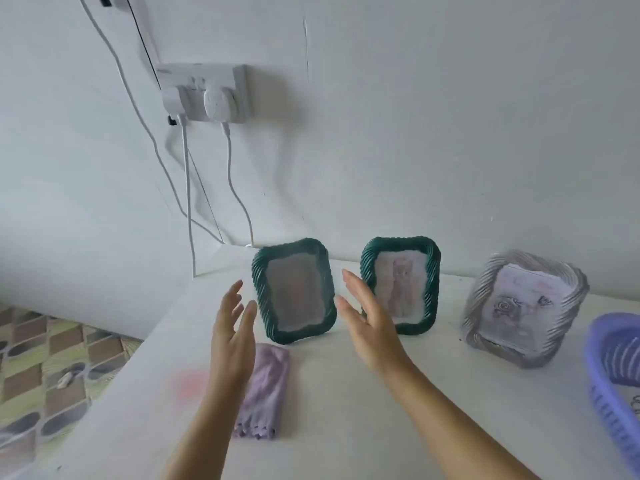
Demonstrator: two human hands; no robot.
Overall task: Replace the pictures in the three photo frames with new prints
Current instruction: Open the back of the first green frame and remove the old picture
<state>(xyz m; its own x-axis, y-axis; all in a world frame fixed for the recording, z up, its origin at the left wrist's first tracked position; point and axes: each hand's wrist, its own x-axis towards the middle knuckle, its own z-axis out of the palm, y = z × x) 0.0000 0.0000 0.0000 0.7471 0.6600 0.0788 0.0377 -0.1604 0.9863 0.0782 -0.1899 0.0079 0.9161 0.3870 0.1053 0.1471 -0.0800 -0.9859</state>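
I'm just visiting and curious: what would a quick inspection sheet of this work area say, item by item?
Surface: white table, with a faint pink smudge near the left forearm.
Job's things: three frames standing upright in a row: left green frame, middle green frame with a blurred picture, clear ribbed frame with a rose drawing. New prints: nothing seen.
Clutter: folded purple cloth lying in front of the left frame; purple basket at the right edge.
Hands: left hand and right hand open, either side of the left green frame, not gripping it.
Cables: white cables hang from a wall socket.
Surroundings: white wall; patterned floor at left.
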